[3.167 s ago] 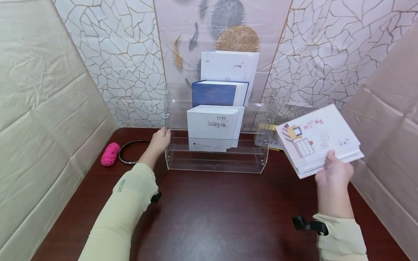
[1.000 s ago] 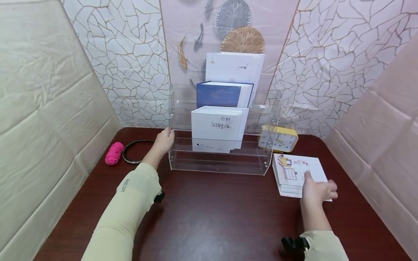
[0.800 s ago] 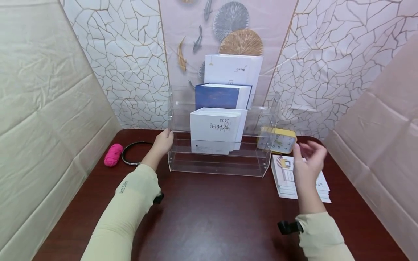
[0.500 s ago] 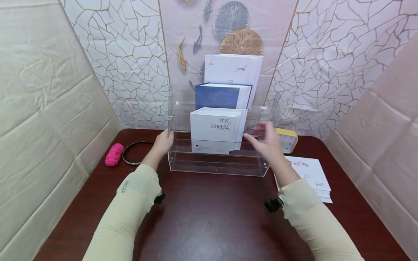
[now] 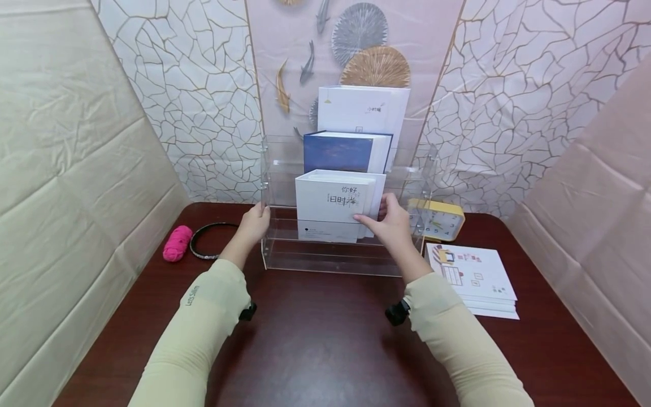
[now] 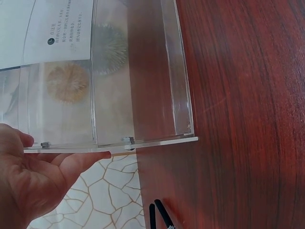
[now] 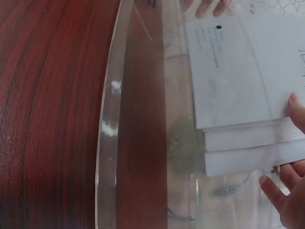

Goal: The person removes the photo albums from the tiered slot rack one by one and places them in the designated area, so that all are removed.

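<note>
A clear acrylic tiered rack (image 5: 333,263) stands at the back of the table with books upright on its tiers. My left hand (image 5: 252,223) grips its left side panel; in the left wrist view that hand (image 6: 43,179) has the thumb on one side and fingers on the other. White books (image 5: 322,198) stand together on the front tier. My right hand (image 5: 395,226) holds them at their right edge, thumb on the front cover and fingers at the back in the right wrist view. Behind stand a blue-covered book (image 5: 338,152) and a taller white book (image 5: 351,107).
A stack of white books (image 5: 480,282) lies flat on the dark red-brown table (image 5: 325,345), right of the rack. Behind that stack stands a yellow alarm clock (image 5: 443,221). A pink yarn skein (image 5: 177,244) and a black ring (image 5: 198,234) lie left of the rack.
My right hand has laid the stack of white books on the table, let go, and moved left to take hold of the front-tier books. My left hand stays on the rack.
</note>
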`<state>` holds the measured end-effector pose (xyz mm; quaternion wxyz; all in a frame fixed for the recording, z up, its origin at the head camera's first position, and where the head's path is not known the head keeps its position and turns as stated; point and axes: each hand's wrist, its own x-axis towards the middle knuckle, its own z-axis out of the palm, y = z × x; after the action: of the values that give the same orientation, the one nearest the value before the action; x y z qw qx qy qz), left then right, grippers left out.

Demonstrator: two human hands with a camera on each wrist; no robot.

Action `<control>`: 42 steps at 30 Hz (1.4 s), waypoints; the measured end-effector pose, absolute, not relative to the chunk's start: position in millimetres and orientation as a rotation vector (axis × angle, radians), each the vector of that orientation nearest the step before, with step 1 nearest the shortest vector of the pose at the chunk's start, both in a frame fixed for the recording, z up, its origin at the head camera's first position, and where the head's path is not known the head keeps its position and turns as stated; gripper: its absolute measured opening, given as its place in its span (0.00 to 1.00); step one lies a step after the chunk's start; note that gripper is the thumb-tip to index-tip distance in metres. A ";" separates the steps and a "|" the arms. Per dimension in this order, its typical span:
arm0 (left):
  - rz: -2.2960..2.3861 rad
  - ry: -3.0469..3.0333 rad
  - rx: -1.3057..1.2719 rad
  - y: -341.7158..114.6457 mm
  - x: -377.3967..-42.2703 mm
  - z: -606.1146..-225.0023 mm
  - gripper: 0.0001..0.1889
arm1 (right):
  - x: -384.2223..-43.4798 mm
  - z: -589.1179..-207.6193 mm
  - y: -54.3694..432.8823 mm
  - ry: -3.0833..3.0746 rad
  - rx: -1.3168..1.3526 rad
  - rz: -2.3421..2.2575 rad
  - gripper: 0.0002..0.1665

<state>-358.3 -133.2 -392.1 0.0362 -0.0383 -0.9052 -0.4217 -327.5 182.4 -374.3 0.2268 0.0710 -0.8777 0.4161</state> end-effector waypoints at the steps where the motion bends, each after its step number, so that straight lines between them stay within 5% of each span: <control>1: -1.296 -2.785 -0.118 -133.2 -358.0 -391.9 0.19 | -328.5 -376.4 182.1 -2.416 0.192 1.133 0.34; 42: -1.319 -2.783 -0.154 -133.5 -357.0 -390.4 0.22 | -333.7 -347.3 158.3 -2.468 0.324 1.140 0.34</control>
<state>-357.0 -133.5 -390.4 0.0290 -0.0498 -0.9022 -0.4275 -333.7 158.3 -347.3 0.2006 0.1161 -0.8830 0.4081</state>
